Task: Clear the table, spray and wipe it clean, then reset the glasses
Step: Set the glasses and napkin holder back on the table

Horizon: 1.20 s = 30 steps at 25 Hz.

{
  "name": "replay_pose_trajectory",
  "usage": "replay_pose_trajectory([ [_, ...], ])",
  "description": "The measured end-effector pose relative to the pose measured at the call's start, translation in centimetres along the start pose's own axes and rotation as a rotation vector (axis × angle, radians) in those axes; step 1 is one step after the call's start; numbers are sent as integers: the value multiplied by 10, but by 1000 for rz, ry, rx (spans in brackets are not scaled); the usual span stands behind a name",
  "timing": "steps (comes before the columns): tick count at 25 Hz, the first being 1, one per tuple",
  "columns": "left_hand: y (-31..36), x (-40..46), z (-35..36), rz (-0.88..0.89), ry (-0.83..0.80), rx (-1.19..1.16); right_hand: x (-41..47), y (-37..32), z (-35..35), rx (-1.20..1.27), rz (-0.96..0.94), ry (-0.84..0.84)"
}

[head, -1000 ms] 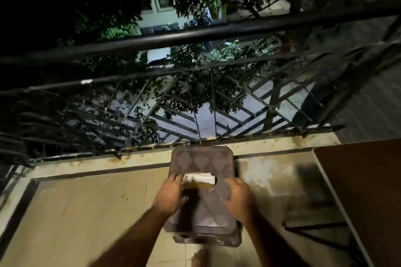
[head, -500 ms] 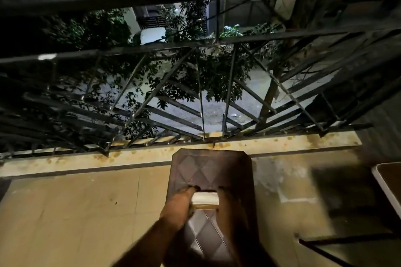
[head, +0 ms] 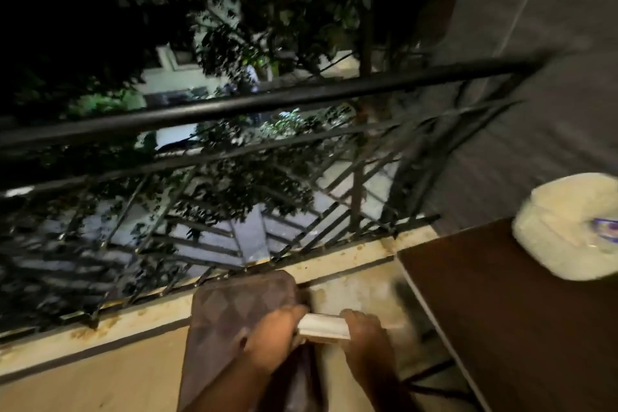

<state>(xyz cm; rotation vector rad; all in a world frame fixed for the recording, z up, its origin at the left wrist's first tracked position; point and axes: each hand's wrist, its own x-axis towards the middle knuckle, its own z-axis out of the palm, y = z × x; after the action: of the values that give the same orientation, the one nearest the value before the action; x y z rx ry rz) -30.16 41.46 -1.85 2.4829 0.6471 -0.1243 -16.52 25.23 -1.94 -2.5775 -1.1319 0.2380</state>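
Note:
My left hand [head: 272,341] and my right hand [head: 366,338] each grip one end of a flat white object [head: 323,328], held just above the brown plastic stool [head: 234,311] with a diamond-patterned seat. The dark brown table [head: 501,311] stands at the right, its corner close to my right hand. On its far right edge lies a blurred white roll-like object [head: 561,227] with a purple-blue mark. No glasses are in sight.
A black metal railing [head: 267,104] runs across the balcony edge, with trees and a lit street below. A grey wall [head: 535,77] rises behind the table. Tiled floor [head: 83,371] stretches to the left of the stool.
The view has swung right and up, bringing the table and the white roll into sight. Both hands still hold the white object and have drifted right of the stool's middle.

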Motion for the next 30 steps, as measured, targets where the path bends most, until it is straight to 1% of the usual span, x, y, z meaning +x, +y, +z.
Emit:
replay_pose_trajectory([
  [1,41,6,-1,75,19,-13,-20,23,-27,-51,-17,-3],
  [2,74,11,0,130,27,-30,-34,42,-46,-47,-12,-48],
  [3,112,17,0,190,40,-31,-42,64,-73,-72,35,81],
  [5,197,29,9,328,60,33,-78,122,-137,-100,135,197],
  [7,282,39,28,492,9,49,-125,170,-197,-90,282,207],
  [8,322,42,39,555,-26,56,-150,194,-219,-113,330,242],
  [11,429,42,79,707,-60,74,-217,258,-270,-71,533,294],
  [13,494,34,113,822,-139,115,-268,300,-286,-59,679,348],
  [15,545,28,150,920,-222,152,-311,334,-290,-32,810,365],
  [17,586,19,187,977,-290,163,-350,369,-283,1,912,368],
  [20,630,12,236,1040,-365,200,-388,411,-274,38,1008,382],
  [24,689,31,297,1097,-438,231,-409,479,-269,93,1112,387],
  [30,781,92,383,1087,-490,252,-400,605,-277,153,1209,382],
])
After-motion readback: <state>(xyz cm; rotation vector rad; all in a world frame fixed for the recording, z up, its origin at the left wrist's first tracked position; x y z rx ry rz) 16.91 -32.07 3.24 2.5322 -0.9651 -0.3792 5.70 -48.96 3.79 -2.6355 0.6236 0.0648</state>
